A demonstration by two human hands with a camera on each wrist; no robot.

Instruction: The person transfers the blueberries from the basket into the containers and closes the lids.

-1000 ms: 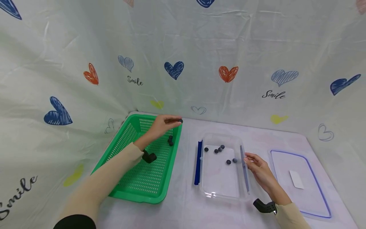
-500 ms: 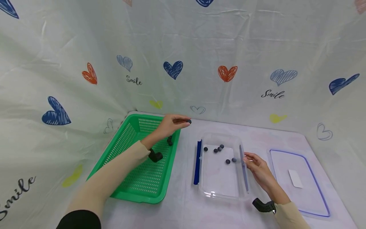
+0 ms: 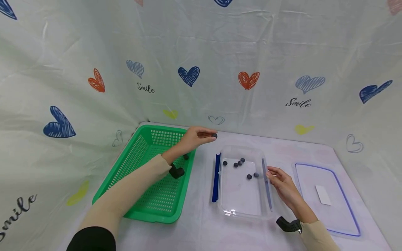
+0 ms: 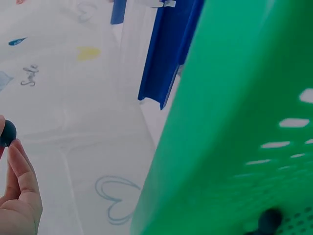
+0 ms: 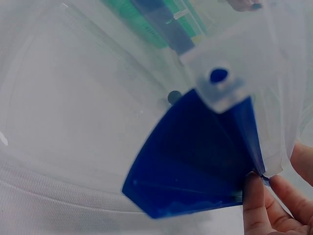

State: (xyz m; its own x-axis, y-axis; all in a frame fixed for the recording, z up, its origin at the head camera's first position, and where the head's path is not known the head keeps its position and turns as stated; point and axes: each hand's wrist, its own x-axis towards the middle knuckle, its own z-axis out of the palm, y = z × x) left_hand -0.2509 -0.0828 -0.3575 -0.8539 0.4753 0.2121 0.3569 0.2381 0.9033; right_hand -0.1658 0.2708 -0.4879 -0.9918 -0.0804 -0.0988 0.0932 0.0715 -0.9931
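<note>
My left hand point(image 3: 196, 138) pinches a dark blueberry point(image 3: 215, 135) between thumb and fingertips, just past the far right corner of the green basket point(image 3: 182, 205). The same blueberry point(image 4: 9, 133) shows at the left edge of the left wrist view. Right of the basket stands a clear plastic box point(image 3: 238, 195), lidless, with several blueberries point(image 3: 249, 176) on its floor. At the box's right side, my right hand point(image 3: 284, 183) holds the blue latch point(image 5: 195, 161) with thumb and fingers. Inside the basket, a few dark berries point(image 3: 186, 157) are partly hidden by the left arm.
A clear lid point(image 3: 339, 212) with a blue seal and a white label point(image 3: 322, 195) lies flat to the right. Another blue latch point(image 3: 216, 177) hangs out from the box's left side. Behind the table point(image 3: 207, 230) rises a heart-printed sheet point(image 3: 220, 45).
The left hand has moved right with the blueberry, from over the basket's far edge to beyond it, towards the box. The right hand stays at the box's latch.
</note>
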